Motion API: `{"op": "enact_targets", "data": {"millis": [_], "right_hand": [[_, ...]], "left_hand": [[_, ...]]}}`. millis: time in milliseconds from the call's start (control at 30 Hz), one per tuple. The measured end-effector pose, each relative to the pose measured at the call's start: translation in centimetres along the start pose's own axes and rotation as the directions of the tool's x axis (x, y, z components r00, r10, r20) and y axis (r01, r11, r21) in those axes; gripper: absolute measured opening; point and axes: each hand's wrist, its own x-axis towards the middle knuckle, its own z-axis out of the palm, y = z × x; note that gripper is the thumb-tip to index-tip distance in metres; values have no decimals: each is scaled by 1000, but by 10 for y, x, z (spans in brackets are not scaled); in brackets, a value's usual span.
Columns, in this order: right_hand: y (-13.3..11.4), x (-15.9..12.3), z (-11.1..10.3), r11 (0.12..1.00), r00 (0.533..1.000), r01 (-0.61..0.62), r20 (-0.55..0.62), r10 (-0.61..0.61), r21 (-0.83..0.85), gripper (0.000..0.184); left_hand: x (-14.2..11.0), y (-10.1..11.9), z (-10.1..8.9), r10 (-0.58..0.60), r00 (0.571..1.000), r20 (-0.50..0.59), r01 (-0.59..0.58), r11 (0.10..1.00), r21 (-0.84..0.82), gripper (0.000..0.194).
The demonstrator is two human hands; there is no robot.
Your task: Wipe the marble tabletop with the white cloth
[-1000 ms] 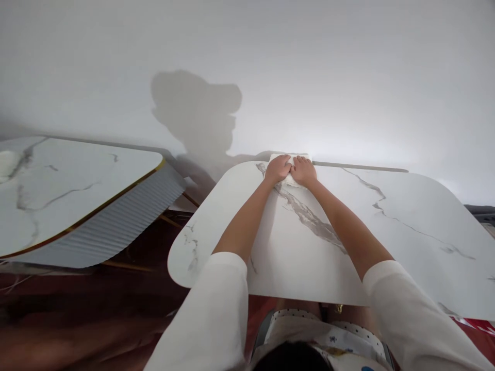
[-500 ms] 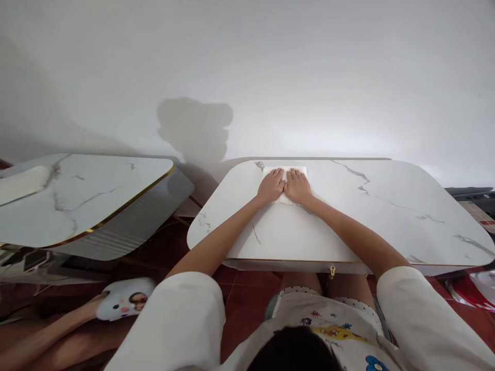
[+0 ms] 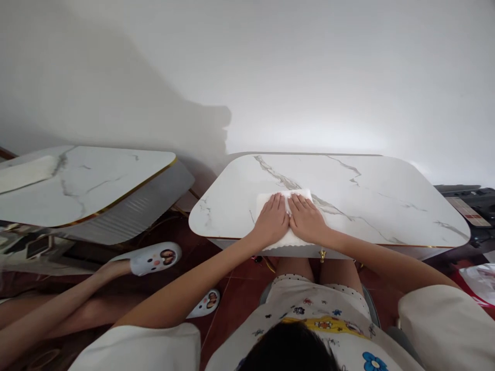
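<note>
Side by side, my left hand point(image 3: 273, 221) and my right hand point(image 3: 307, 219) lie flat on a white cloth point(image 3: 263, 200), their fingers stretched away from me and pressing it down. The thumbs meet in the middle. Under the cloth is a white table point(image 3: 386, 198) with grey marble veins and a thin gold edge. The cloth's near part reaches the table's front edge; its middle is hidden beneath my hands. Just below that edge hangs a small gold knob point(image 3: 322, 255).
At left stands a second marbled table point(image 3: 112, 175) with a white cloth point(image 3: 27, 172) on it. Another person's legs and white slippers point(image 3: 157, 259) are below it. A black case point(image 3: 477, 206) sits at far right. A white wall point(image 3: 301, 77) rises behind.
Both hands have drawn the cloth toward me, from the table's far half to its front edge. The other person's slippers show further right, and the shadow on the wall has grown.
</note>
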Motion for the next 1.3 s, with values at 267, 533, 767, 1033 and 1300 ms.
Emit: {"op": "enact_targets", "data": {"millis": [267,533,767,1033,1300], "right_hand": [[53,18,-6,994,988,-93,117,98,-48,58],[113,117,15,982,972,-173,150,183,-80,53],[148,181,37,981,982,-173,61,178,-82,50],[176,224,47,980,983,-182,13,183,-79,40],[176,224,52,973,977,-214,-42,211,-92,39]], "left_hand": [[57,21,12,-7,1000,29,10,996,-86,58],[166,-21,33,28,999,-47,-33,995,-99,50],[235,-59,49,6,998,-57,-11,996,-85,49],[278,-74,56,-10,993,-117,6,999,-32,34],[280,-73,55,8,993,-118,-11,1000,-27,30]]}}
